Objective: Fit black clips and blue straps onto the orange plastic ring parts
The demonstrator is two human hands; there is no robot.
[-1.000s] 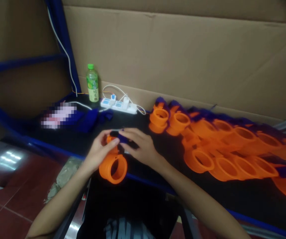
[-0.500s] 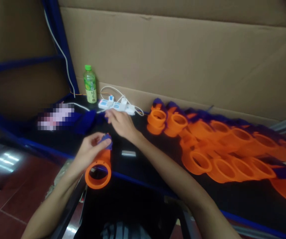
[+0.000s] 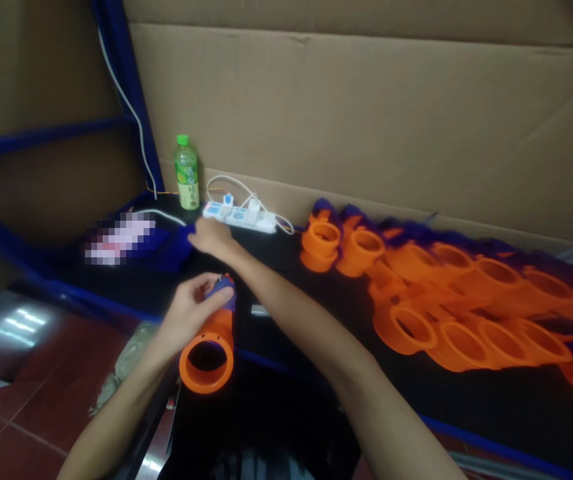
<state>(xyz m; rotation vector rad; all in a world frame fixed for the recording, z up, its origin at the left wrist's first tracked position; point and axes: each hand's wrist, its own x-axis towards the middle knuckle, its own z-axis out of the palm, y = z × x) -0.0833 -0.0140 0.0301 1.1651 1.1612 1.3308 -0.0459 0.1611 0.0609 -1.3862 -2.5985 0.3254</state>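
My left hand [image 3: 199,303] is closed around the blue-purple upper end of an orange plastic part [image 3: 206,363] with a large open ring. The ring hangs below my fingers, over the table's front edge. A small bit of metal shows at the top of the part, by my fingertips. My right hand [image 3: 211,237] reaches across, beyond the left one, to the edge of a dark blue item [image 3: 176,247] lying on the black tabletop. Its fingers are bent and blurred, and their tips are hidden. A small pale bar [image 3: 259,310] lies on the table, beside my right forearm.
Several similar orange ringed parts [image 3: 411,327] with blue-purple ends stand in rows on the right. At the back are a white power strip [image 3: 239,217] with cables and a green-capped drink bottle [image 3: 187,177]. A cardboard wall [image 3: 356,113] rises behind. A pixelated patch covers the left.
My right hand has moved left, from in front of the power strip to the blue item. My left hand still holds the orange part. The view has shifted slightly.
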